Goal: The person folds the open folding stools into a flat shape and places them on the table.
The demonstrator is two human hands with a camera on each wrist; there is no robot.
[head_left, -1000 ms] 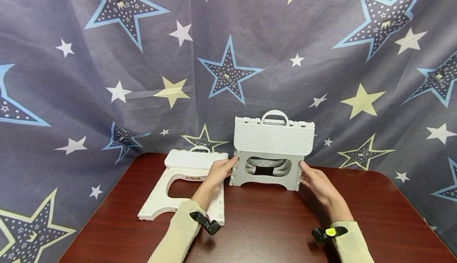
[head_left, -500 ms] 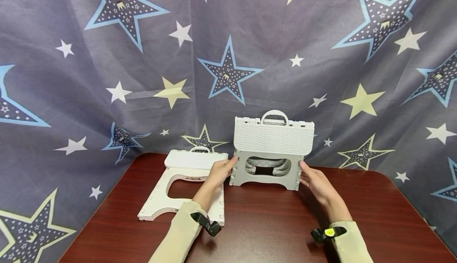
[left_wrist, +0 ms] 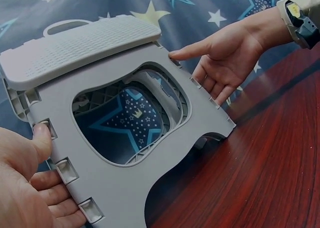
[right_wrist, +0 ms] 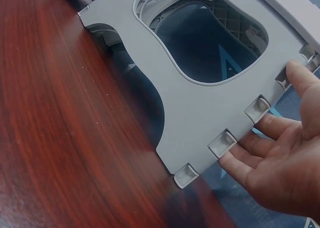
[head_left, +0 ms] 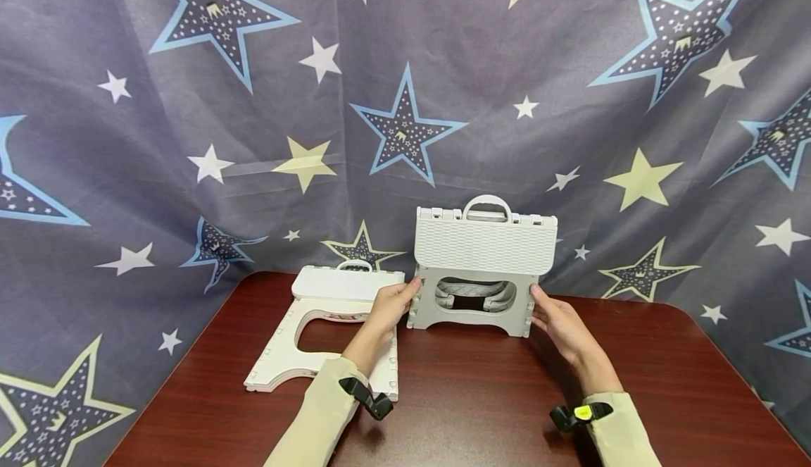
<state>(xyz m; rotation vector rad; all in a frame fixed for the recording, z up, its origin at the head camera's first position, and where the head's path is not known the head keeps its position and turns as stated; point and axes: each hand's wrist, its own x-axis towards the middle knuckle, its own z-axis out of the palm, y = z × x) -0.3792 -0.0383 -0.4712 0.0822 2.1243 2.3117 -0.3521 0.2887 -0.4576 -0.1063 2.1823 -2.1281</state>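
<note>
A light grey folding step stool (head_left: 484,245) stands upright at the back of the table, its textured seat half hanging over the leg panel and its carry handle (head_left: 488,201) on top. My left hand (head_left: 386,306) grips the left side edge, thumb in front and fingers at the hinge side. On the opposite edge my right hand (head_left: 569,329) holds it, thumb near the seat and fingers curling behind, as the right wrist view shows on the leg panel (right_wrist: 210,110). To the left, partly covered by my left arm, lies a white folded step stool (head_left: 345,285).
The dark red wooden table (head_left: 481,396) has rounded back corners. Right behind it hangs a grey-blue curtain (head_left: 443,44) printed with stars. Each wrist carries a black camera strap; the one on the right wrist (head_left: 583,414) has a yellow tag.
</note>
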